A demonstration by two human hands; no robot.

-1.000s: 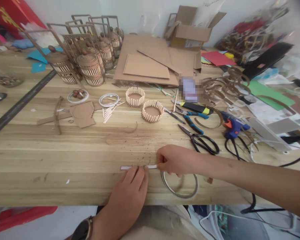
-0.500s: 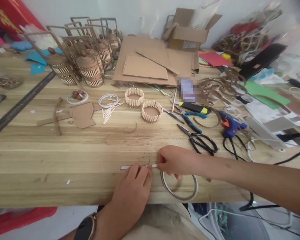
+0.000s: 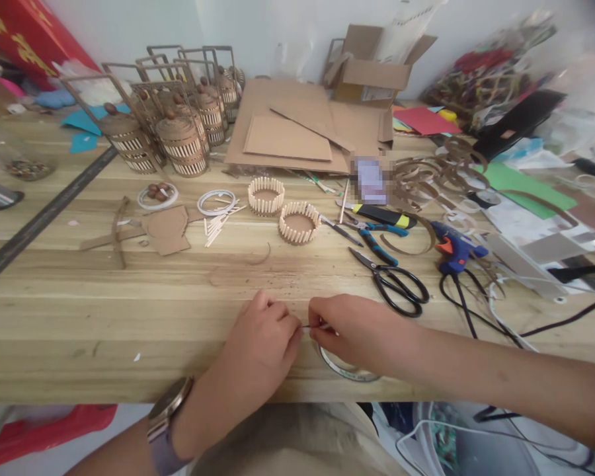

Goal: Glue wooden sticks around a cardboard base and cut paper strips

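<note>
My left hand [image 3: 270,330] and my right hand [image 3: 344,330] are close together near the table's front edge. Both are closed in a pinch, with a narrow strip [image 3: 306,326] stretched across the small gap between them. Most of the strip is hidden by the fingers. A white ring of tape [image 3: 350,373] lies on the table beneath my right hand, partly covered by it. Black-handled scissors [image 3: 399,284] rest beyond my right forearm. Farther back stand two round pieces with upright sticks, one [image 3: 266,196] behind the other [image 3: 299,223].
Pliers [image 3: 379,244], a cutter [image 3: 384,215] and a blue glue gun [image 3: 453,251] with cables lie on the right. Cardboard sheets [image 3: 287,139] and an open box [image 3: 371,73] are at the back. Small lidded baskets [image 3: 181,145] stand at the back left, near loose sticks [image 3: 221,225].
My left hand has come up off the tabletop and now pinches the strip, which previously lay flat under its fingers. More of the tape ring is covered by my right hand.
</note>
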